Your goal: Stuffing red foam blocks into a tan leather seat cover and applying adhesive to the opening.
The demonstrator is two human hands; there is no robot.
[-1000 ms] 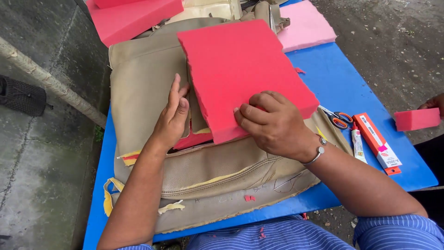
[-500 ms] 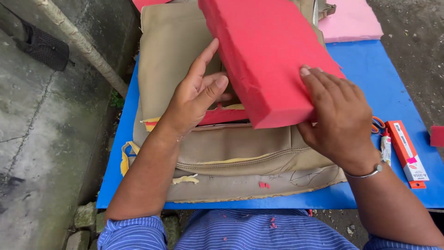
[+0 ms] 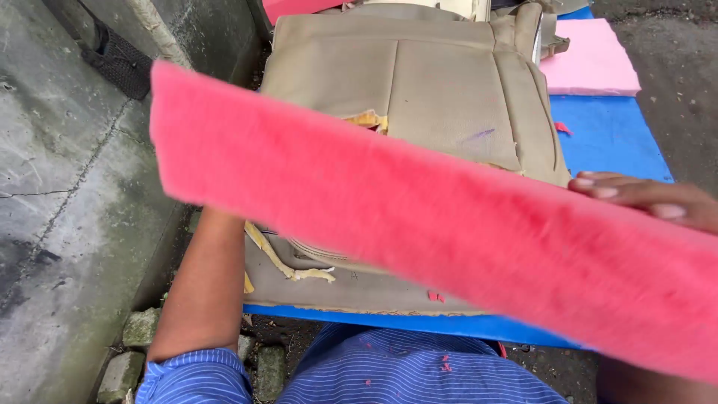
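A thick red foam block (image 3: 449, 247) is raised close to the camera. It is blurred and stretches across the view from upper left to lower right. My right hand (image 3: 647, 200) grips its upper right edge, fingers lying over the top. My left forearm (image 3: 198, 288) reaches up behind the block, which hides my left hand. Beneath lies a worn beige seat cover (image 3: 441, 82) with torn yellow padding showing, spread over a blue table (image 3: 609, 135).
A pink foam sheet (image 3: 594, 63) rests at the table's far right corner, and another red foam piece (image 3: 295, 7) lies at the far edge. Grey concrete ground (image 3: 67, 224) and a few stones (image 3: 138, 329) lie to the left.
The red foam block has been lifted off the seat cover and swung up toward the camera, turning edge-on. My left hand went behind it; the scissors and cutter are out of view.
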